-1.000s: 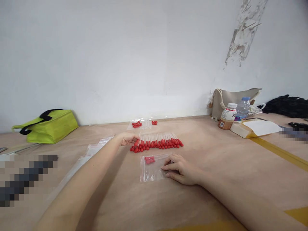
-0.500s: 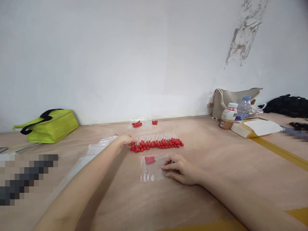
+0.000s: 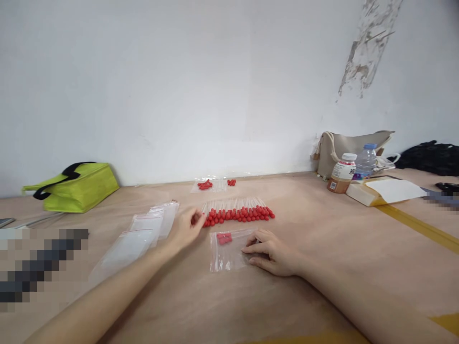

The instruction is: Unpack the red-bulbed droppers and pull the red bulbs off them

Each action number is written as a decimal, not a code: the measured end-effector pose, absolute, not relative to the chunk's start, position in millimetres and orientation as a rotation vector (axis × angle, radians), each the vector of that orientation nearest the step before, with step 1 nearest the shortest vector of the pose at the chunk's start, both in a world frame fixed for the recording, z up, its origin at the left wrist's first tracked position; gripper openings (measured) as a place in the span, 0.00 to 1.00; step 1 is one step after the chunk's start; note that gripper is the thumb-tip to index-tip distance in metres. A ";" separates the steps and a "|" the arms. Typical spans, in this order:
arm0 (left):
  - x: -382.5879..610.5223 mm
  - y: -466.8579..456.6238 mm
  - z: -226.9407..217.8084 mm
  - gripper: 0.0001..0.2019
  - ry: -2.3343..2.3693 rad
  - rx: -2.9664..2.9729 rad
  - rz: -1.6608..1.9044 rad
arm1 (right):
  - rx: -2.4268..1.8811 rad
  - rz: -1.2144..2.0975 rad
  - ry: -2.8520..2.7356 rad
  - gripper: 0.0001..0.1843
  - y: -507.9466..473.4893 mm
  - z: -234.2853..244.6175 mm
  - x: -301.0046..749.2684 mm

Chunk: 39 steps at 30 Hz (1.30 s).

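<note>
A row of thin pale sticks with rounded red heads [image 3: 240, 214] lies on the table, heads toward me. At the row's left end is my left hand [image 3: 188, 227], fingers curled and closed at the outermost red heads; what is between the fingertips is hidden. My right hand [image 3: 270, 253] rests on the right side of a clear zip-lock bag [image 3: 227, 258], fingers bent at its edge and holding it flat. Small red pieces [image 3: 224, 238] show at the bag's upper left. More flat zip-lock bags [image 3: 139, 234] lie fanned beside my left forearm.
Toward the wall lie clear bags with red pieces [image 3: 205, 185]. A lime-green bag [image 3: 81, 188] stands at the left. On the right are a drink bottle [image 3: 342, 174], a clear bottle [image 3: 366, 160], a beige bag [image 3: 326, 153], a white paper [image 3: 399, 191] and yellow tape [image 3: 419, 227].
My left hand has drawn back toward me from the row's left end, its fingers now curled more tightly. The right hand stays on the bag.
</note>
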<state>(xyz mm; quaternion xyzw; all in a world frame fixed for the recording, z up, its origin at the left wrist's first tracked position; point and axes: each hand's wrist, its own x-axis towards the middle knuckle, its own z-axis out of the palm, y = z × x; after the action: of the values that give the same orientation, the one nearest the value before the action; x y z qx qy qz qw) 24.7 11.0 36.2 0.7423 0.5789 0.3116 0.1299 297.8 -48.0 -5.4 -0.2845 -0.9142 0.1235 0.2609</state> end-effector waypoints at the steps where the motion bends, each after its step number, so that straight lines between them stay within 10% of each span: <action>1: 24.0 -1.5 27.7 0.10 1.617 2.257 0.914 | -0.777 0.332 -2.471 0.16 -47.9 -5.8 298.0; 39: 48.8 -37.6 0.3 0.07 1.296 2.239 0.879 | -0.698 0.418 -2.499 0.19 -40.4 -9.5 298.5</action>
<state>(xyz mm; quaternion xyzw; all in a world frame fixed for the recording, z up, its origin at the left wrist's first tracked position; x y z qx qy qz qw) 48.8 -37.6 0.3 0.8023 0.4645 0.3150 0.2030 298.5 -40.4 -9.5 -0.2568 -0.9197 0.1537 0.2542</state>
